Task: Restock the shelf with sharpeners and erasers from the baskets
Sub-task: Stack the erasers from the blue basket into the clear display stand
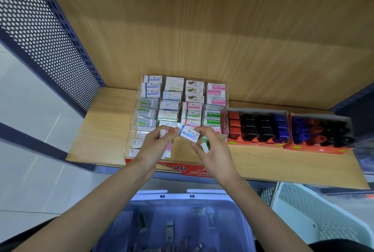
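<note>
I see a small eraser [189, 132] in a white sleeve with blue and pink print, pinched between both hands just above the front of the eraser tray [224, 89]. My left hand [156, 144] has its fingertips closed on the eraser's left end. My right hand [212, 146] grips the right end with thumb and forefinger, and its curled lower fingers also hold a second eraser [206, 146], white with a green sleeve. The tray's right column reads "Hard Eraser" in pink and green; its red front edge shows Japanese characters and "HARD ERAS", partly covered. Beside it on the wooden shelf [105, 130] stand two orange boxes [257, 142] of red, black and blue sharpeners. Below are a blue basket [228, 221] with loose items and a white basket [323, 211].
</note>
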`<state>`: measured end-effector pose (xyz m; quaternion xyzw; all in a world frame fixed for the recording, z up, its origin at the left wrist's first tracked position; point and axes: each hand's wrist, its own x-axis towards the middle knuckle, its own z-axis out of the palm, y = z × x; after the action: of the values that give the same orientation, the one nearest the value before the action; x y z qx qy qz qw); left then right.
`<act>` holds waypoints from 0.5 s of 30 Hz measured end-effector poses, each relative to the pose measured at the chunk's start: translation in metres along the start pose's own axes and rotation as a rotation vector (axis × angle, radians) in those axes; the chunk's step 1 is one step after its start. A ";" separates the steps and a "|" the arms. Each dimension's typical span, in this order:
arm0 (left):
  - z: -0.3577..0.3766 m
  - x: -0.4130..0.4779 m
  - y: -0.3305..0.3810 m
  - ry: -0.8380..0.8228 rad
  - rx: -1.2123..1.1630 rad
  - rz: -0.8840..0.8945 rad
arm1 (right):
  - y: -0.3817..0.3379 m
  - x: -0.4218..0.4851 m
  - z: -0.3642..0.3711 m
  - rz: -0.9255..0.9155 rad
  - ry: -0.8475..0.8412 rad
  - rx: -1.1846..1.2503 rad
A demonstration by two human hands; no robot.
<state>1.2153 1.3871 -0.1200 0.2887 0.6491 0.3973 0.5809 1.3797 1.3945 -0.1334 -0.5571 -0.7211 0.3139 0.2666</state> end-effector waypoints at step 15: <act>0.000 0.016 -0.021 -0.012 0.364 0.106 | 0.037 0.035 0.000 0.124 0.169 -0.125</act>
<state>1.2149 1.3896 -0.1466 0.4253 0.6908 0.3016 0.5010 1.3950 1.4349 -0.1593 -0.6405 -0.6786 0.2360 0.2712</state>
